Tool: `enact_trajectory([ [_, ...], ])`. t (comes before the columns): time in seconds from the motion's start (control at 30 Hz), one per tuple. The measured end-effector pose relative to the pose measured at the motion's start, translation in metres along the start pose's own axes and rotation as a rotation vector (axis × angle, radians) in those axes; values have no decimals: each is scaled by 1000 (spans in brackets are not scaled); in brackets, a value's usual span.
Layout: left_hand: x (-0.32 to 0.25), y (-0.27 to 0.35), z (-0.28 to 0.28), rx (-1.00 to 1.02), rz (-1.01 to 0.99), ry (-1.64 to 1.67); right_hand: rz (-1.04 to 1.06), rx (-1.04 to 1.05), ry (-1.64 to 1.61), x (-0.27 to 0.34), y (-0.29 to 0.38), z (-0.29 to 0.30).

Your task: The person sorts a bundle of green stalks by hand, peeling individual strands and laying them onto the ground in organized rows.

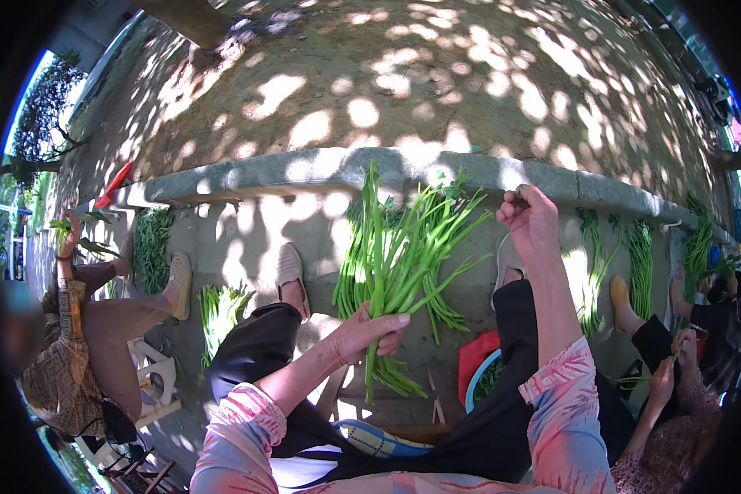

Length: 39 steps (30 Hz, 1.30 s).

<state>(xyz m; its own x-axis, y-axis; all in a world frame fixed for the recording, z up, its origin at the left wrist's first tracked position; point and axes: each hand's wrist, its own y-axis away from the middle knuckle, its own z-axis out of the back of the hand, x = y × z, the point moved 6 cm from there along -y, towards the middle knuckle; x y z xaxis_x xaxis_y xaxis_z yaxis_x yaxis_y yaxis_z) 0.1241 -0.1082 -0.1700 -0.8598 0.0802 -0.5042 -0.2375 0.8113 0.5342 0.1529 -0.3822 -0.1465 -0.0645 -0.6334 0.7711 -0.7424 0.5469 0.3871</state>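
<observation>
My left hand (370,333) is closed around a bunch of long green vegetable stems (401,265), held above the pavement between my knees. The stems fan out towards the kerb, and their lower ends stick out below my fist. Beyond them, more green stems (349,272) lie on the ground, partly hidden by the held bunch. My right hand (531,210) is raised to the right of the bunch, apart from it, with curled fingers and something small and dark at the fingertips. A blue-rimmed basin (477,386) with green leaves in it stands below, beside a red object (474,358).
A stone kerb (253,179) crosses ahead, with bare soil and a tree trunk (191,25) beyond. One person (111,333) sits at left; another's hands (670,367) hold a stem at right. Green bundles (222,315) lie on the paving on both sides.
</observation>
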Motion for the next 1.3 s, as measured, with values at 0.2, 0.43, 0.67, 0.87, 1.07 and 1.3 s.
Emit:
enact_trajectory([
  [0.2, -5, -2, 8, -264, -8, -478, 82, 136, 256, 0, 8, -20],
  [0.43, -4, -3, 5, -258, -19, -636, -110, 262, 167, -17, 21, -40],
  [0.67, -1, -4, 3, -232, -32, -705, -156, 168, 194, -32, 21, -39],
  [0.87, 9, -6, 12, -201, -57, -682, -332, 185, 264, -36, 32, -44],
  [1.07, 9, -7, 13, -230, -104, -669, -274, 313, 158, -31, 26, -45],
  [1.3, 6, -5, 12, -263, 13, -788, -211, 451, 179, -22, 19, -37],
])
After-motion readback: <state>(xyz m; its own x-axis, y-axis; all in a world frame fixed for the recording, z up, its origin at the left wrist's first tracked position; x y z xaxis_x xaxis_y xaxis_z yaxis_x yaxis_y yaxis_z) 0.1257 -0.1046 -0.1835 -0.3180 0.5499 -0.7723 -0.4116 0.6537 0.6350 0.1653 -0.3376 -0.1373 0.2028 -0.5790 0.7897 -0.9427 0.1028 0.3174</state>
